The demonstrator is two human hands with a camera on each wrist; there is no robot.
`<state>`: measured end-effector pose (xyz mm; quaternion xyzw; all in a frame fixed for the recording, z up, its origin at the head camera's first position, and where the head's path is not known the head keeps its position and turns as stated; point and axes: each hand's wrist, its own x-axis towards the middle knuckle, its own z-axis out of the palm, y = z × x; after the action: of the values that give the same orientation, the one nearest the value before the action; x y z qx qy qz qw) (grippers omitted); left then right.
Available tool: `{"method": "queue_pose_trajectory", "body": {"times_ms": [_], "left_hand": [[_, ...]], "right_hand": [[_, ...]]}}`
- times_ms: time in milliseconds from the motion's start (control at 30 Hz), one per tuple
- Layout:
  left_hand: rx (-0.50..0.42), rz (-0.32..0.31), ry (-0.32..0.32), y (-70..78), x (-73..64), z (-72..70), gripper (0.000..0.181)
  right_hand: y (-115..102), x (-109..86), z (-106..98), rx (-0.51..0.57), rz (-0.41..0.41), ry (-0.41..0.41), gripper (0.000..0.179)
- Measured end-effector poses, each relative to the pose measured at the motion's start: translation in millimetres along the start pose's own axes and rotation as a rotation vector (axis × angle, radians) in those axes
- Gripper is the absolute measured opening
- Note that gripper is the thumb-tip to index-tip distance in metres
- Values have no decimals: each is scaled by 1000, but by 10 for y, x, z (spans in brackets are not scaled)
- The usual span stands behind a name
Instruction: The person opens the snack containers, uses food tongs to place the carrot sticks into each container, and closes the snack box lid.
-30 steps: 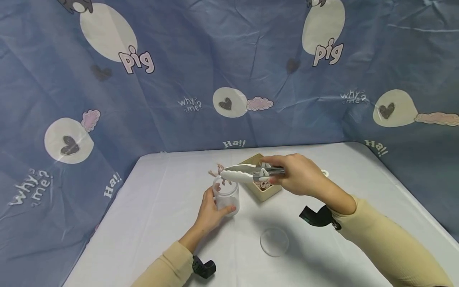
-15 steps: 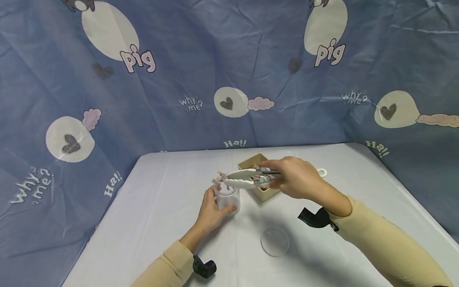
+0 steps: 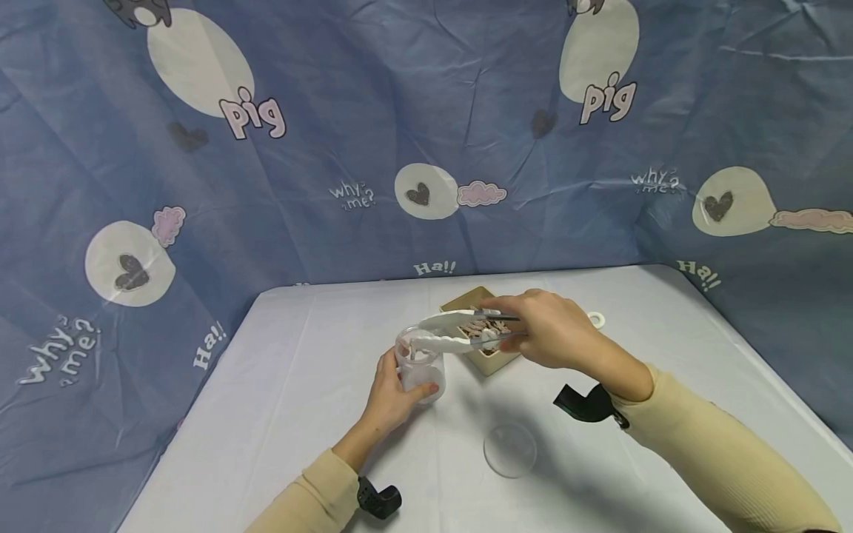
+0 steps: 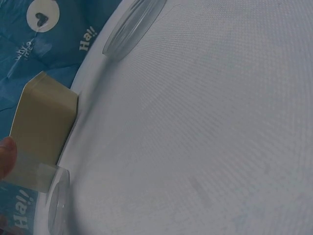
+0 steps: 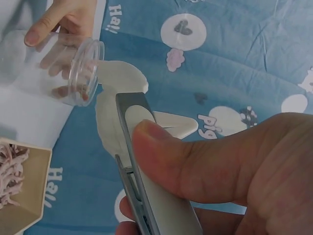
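My left hand (image 3: 389, 396) grips a clear plastic jar (image 3: 426, 381) by its side, thumb across the front and fingers behind; its mouth faces up. In the right wrist view the same jar (image 5: 54, 68) shows with its round rim toward the tongs. With my right hand (image 3: 556, 329) I hold metal tongs (image 5: 161, 196) with white scalloped tips. Those tips sit spread right at the jar's mouth, one overlapping the rim in the head view. A small pale strip shows just inside the mouth. The left wrist view catches a thumb (image 4: 7, 156) on the jar's wall.
Behind the jar and partly under the tongs stands a beige rectangular box (image 3: 489, 363) holding pinkish-brown shredded strips (image 5: 11, 171). A clear round lid (image 3: 509, 450) lies on the white tablecloth (image 3: 266, 414) in front. A white ring (image 3: 596, 320) peeks out past my right hand.
The tongs' tips have lowered to the jar's mouth and spread apart. The bundle of pinkish strips they pinched above the rim has gone from between them. My left hand stays put.
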<state>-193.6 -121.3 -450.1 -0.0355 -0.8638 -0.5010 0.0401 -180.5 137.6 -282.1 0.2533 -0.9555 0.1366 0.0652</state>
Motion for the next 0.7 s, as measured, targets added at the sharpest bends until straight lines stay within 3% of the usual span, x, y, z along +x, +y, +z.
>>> {"method": "queue_pose_trajectory", "body": {"times_ms": [233, 367, 533, 700], "left_hand": [[4, 18, 0, -11, -3, -1, 91], [4, 33, 2, -23, -1, 6, 91], [12, 39, 4, -28, 0, 8, 91], [1, 39, 7, -29, -3, 10, 91]], "right_hand": [[157, 59, -27, 51, 29, 55, 60], [310, 115, -22, 26, 105, 61, 62], [491, 175, 39, -24, 211, 3, 61], [585, 234, 161, -59, 255, -95, 65]]}}
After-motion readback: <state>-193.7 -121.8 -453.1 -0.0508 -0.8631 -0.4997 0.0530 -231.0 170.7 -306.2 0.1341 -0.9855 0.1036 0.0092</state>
